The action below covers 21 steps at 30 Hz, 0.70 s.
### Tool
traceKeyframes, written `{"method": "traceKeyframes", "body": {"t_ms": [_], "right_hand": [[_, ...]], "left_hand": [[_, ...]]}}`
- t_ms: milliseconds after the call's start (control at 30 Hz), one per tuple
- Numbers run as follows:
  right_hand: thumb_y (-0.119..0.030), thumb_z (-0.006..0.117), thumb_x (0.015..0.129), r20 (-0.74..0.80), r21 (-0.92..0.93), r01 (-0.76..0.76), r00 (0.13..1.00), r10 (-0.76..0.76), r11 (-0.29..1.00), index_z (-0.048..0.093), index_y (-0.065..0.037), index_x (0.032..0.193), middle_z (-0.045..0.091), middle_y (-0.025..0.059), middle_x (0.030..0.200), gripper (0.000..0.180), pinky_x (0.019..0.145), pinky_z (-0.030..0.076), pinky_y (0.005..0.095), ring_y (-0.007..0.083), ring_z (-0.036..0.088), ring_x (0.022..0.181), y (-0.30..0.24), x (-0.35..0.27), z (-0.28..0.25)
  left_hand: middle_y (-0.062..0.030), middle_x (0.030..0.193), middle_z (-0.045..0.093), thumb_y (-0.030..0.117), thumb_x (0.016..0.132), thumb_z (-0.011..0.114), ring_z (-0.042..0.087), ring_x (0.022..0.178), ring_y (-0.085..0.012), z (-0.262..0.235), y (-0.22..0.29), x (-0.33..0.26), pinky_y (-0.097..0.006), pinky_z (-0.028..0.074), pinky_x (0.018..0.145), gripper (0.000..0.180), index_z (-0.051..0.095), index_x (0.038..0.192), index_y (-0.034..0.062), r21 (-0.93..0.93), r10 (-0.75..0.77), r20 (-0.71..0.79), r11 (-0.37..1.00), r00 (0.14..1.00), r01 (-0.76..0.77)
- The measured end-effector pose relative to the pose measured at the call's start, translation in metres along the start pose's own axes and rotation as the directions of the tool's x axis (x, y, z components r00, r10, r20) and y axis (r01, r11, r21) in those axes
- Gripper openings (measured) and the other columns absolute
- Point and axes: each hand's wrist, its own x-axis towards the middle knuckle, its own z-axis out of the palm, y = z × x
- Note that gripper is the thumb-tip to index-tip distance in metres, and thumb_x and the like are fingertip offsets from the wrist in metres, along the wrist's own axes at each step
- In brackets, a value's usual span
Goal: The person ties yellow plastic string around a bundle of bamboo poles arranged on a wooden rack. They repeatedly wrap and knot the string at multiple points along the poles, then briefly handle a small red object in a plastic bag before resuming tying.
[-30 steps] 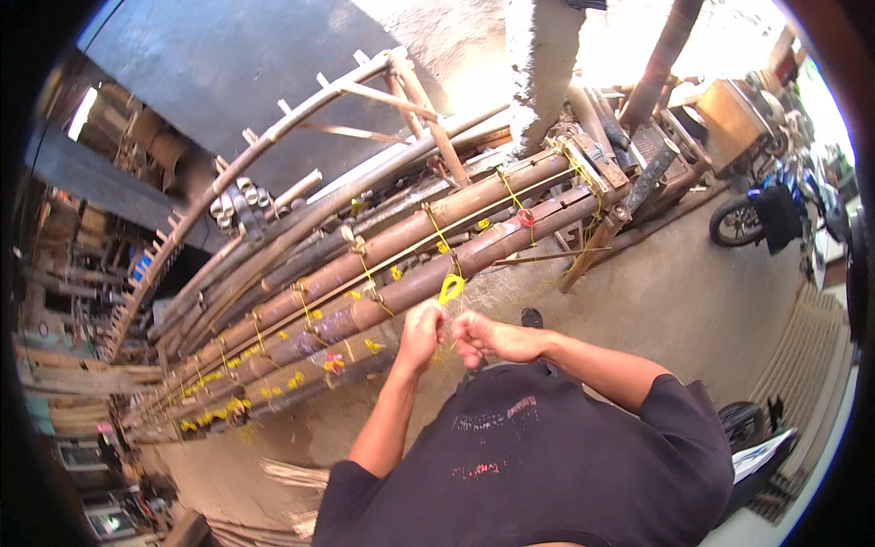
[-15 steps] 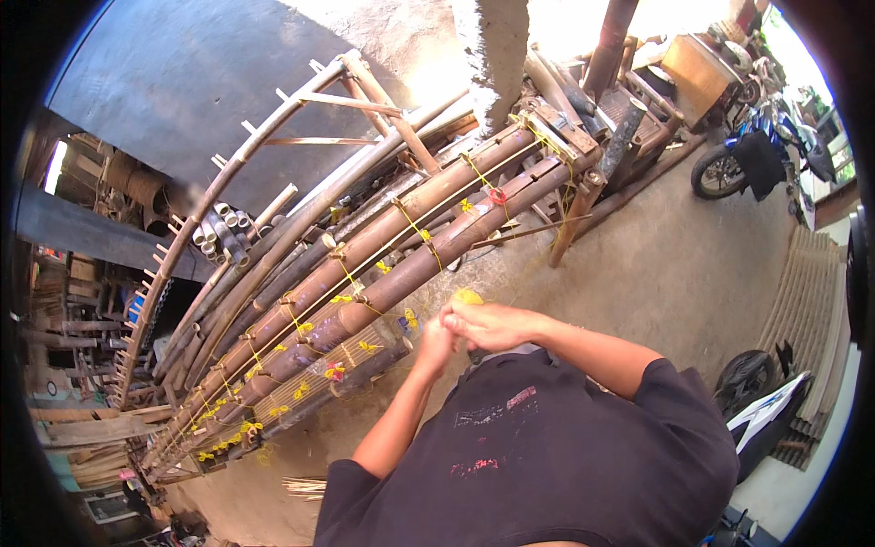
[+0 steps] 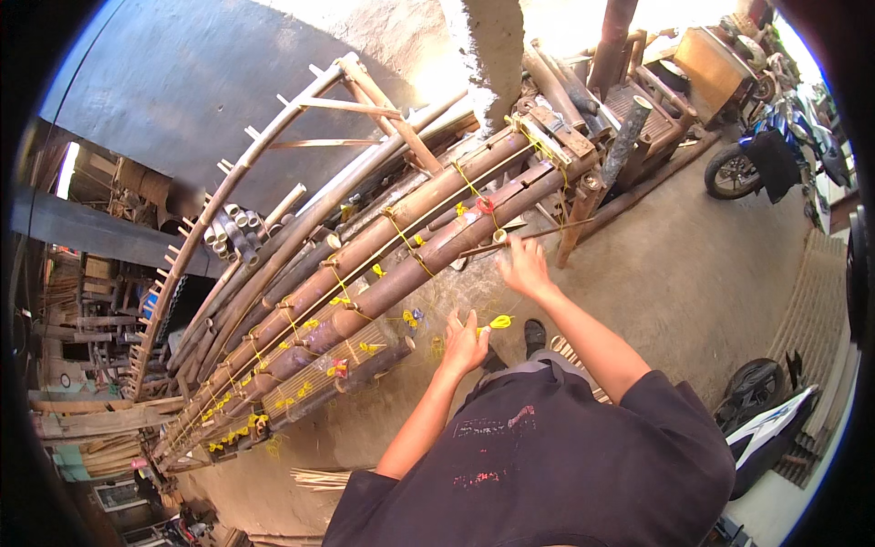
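Poles (image 3: 401,281) ahead of hands (image 3: 526,267) — motorbike (image 3: 768,169) right.

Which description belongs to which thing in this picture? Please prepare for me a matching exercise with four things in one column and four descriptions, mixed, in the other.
Things:
1. Yellow bundle
2. Shirt
3. Small red item
4. Motorcycle with blue parts

Descriptions:
A. Against a thick brown pole
B. Toward the picture's upper right edge
C. Held in the left hand
D. Dark, with faded print

Pairs: 1-C, 2-D, 3-A, 4-B
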Motion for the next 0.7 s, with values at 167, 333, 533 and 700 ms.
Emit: {"method": "traceKeyframes", "body": {"t_ms": [167,333,533,700], "right_hand": [[-0.029,0.063,0.089,-0.002,0.184,-0.049,0.999,0.05,0.982,0.064,-0.005,0.096,0.062,0.0164,0.103,0.025,0.082,0.047,0.0454,0.0367,0.059,0.095,0.015,0.04,0.001],[-0.019,0.05,0.096,0.653,0.677,-0.119,0.553,-0.518,0.726,0.06,-0.006,0.094,0.061,0.0097,0.08,0.016,0.065,0.05,0.0369,0.0198,0.062,0.071,-0.024,-0.044,-0.084],[-0.026,0.051,0.095,0.908,0.403,-0.037,0.14,-0.395,0.914,0.062,-0.004,0.104,0.066,0.0056,0.089,0.026,0.065,0.051,0.0337,0.0171,0.065,0.08,0.073,-0.085,-0.134],[-0.026,0.049,0.098,0.892,0.387,-0.423,-0.053,-0.449,0.819,0.06,-0.004,0.106,0.064,0.0036,0.086,0.026,0.065,0.051,0.0316,0.0146,0.062,0.077,0.017,-0.085,-0.216]], "left_hand": [[-0.028,0.128,0.054,0.028,0.096,0.059,0.053,0.123,-0.0359,0.004,0.01,0.019,-0.041,0.041,0.105,0.051,0.052,0.134,-0.0064,-0.348,-0.013,0.152,0.935,0.988,0.066],[-0.0131,0.101,0.069,0.024,0.101,0.054,0.067,0.09,-0.0167,0.015,0.027,0.045,-0.031,0.054,0.083,0.038,0.059,0.125,-0.0047,-0.902,-0.112,0.307,0.283,0.945,0.327],[-0.0157,0.091,0.07,0.034,0.102,0.05,0.07,0.073,-0.0181,-0.039,0.124,-0.003,-0.031,0.055,0.074,0.043,0.062,0.115,-0.005,-0.653,0.488,0.738,0.69,0.466,0.311],[-0.0216,0.14,0.046,0.043,0.103,0.044,0.068,0.097,-0.0245,-0.005,0.105,0.004,-0.033,0.056,0.082,0.061,0.033,0.146,0.0009,-0.638,0.449,0.352,0.757,0.822,-0.141]]}}
